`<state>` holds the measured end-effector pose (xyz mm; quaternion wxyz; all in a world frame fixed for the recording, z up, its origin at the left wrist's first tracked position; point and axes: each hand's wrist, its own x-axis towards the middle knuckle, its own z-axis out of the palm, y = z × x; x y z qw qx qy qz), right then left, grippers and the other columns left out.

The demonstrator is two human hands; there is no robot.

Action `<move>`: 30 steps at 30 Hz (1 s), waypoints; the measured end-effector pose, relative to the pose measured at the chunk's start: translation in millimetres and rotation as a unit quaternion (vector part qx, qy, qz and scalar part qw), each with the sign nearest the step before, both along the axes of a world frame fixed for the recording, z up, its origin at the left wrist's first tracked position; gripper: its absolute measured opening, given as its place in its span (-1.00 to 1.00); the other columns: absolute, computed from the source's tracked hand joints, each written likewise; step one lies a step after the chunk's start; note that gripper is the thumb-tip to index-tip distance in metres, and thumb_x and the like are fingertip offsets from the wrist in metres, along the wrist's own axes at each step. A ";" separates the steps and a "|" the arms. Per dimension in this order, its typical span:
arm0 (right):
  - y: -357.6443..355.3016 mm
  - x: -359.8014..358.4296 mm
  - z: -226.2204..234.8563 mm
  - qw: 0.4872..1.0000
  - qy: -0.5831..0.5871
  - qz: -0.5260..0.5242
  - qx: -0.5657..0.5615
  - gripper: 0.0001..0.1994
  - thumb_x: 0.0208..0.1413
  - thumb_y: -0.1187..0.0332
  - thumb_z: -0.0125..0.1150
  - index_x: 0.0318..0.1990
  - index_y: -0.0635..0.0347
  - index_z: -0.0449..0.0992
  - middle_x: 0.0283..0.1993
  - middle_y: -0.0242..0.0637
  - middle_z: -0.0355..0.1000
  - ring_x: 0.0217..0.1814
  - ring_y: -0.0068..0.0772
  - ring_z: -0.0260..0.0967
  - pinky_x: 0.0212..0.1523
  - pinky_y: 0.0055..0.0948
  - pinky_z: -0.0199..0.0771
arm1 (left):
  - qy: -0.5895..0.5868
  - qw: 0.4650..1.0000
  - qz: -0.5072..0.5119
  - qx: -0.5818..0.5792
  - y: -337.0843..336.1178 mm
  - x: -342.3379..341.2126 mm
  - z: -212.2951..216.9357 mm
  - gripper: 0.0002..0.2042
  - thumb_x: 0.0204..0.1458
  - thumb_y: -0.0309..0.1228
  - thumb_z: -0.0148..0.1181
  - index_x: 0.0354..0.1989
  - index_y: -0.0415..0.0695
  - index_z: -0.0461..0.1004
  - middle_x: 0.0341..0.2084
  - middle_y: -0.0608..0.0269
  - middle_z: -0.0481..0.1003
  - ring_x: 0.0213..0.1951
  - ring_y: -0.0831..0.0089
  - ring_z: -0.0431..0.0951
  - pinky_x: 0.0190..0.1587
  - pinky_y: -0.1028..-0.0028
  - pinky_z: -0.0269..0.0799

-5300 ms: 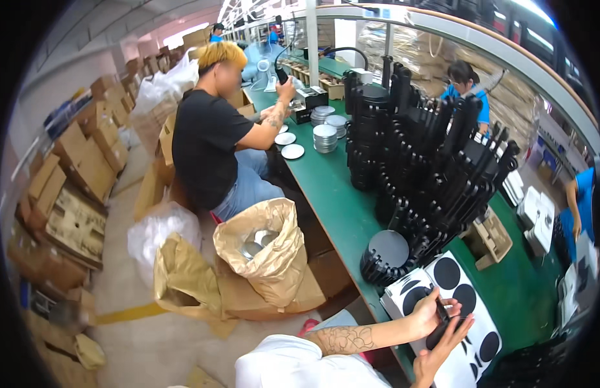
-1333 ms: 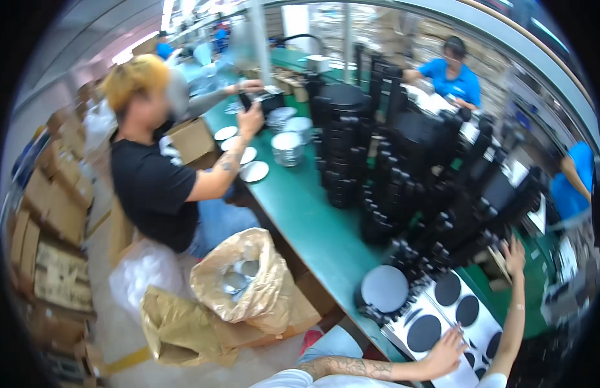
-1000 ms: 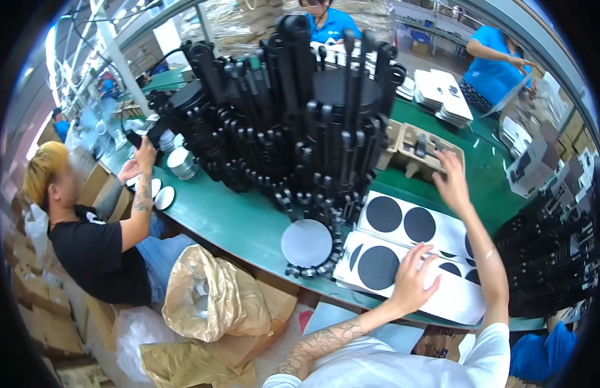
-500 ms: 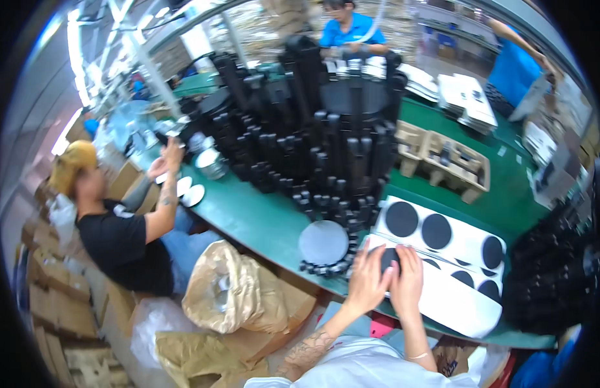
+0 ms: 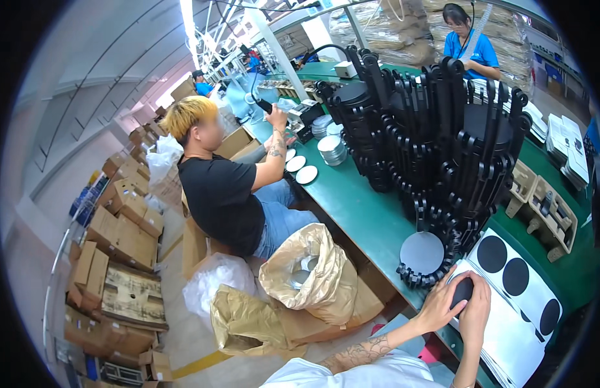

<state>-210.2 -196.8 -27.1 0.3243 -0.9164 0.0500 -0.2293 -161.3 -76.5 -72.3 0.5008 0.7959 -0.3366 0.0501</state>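
Disc: a black disc (image 5: 461, 291) sits at the near edge of the green table (image 5: 358, 210), on the corner of a white sheet (image 5: 507, 323), between both hands.
Sheet: three more black discs (image 5: 514, 277) lie on it in a row.
Bag: a tan bag (image 5: 313, 275) stands open on the floor by the table; pale round plates (image 5: 303, 271) show inside.
Cardboard trays: two trays (image 5: 549, 210) on the far right of the table; contents unclear.
Left grip: left hand (image 5: 439, 304) curls round the disc's left edge, fingers bent and touching it.
Right grip: right hand (image 5: 476, 313) presses on the disc's right side, fingers close together over it.
Beside: a grey round plate in a black ring (image 5: 423, 255) lies just left of the disc.
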 end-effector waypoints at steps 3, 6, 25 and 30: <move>0.7 2.6 10.5 1.000 0.025 0.014 0.005 -0.62 0.02 0.56 -0.05 0.05 0.38 0.37 0.05 0.07 0.37 0.15 0.11 0.26 0.22 -0.11 0.19 | -0.014 0.999 -0.023 0.025 3.8 1.7 2.6 -0.31 0.11 -0.10 0.09 0.33 -0.25 0.08 0.31 -0.07 0.16 0.39 -0.13 -0.02 0.35 0.07 -0.02; -2.7 2.9 8.9 0.999 0.030 0.021 -0.015 -0.61 -0.01 0.58 -0.05 0.05 0.36 0.33 0.05 0.05 0.33 0.15 0.08 0.23 0.22 -0.10 0.16 | 0.013 0.998 -0.042 0.035 6.5 4.4 7.5 -0.26 0.10 -0.03 0.09 0.33 -0.27 0.06 0.30 -0.06 0.17 0.39 -0.13 -0.03 0.36 0.04 -0.04; -12.4 -12.2 -5.7 0.996 -0.080 -0.033 0.037 -0.77 -0.29 0.58 0.01 -0.35 0.26 0.31 -0.19 -0.03 0.13 -0.04 0.01 0.12 0.09 -0.06 0.15 | 0.083 0.982 -0.144 0.092 25.7 12.9 30.7 -0.20 0.14 0.12 -0.02 0.41 -0.17 -0.03 0.40 0.03 -0.01 0.44 -0.09 -0.19 0.39 0.04 -0.12; -41.7 -23.0 -27.7 0.891 -0.304 -0.119 0.317 -0.69 -0.26 0.57 -0.11 -0.23 0.23 0.24 -0.12 -0.20 0.07 -0.03 -0.30 0.11 0.16 -0.28 0.23 | -0.003 0.968 -0.164 0.188 25.7 13.7 26.2 -0.26 0.12 0.15 -0.05 0.38 -0.08 0.12 0.44 0.13 -0.08 0.44 -0.13 -0.25 0.40 -0.02 -0.17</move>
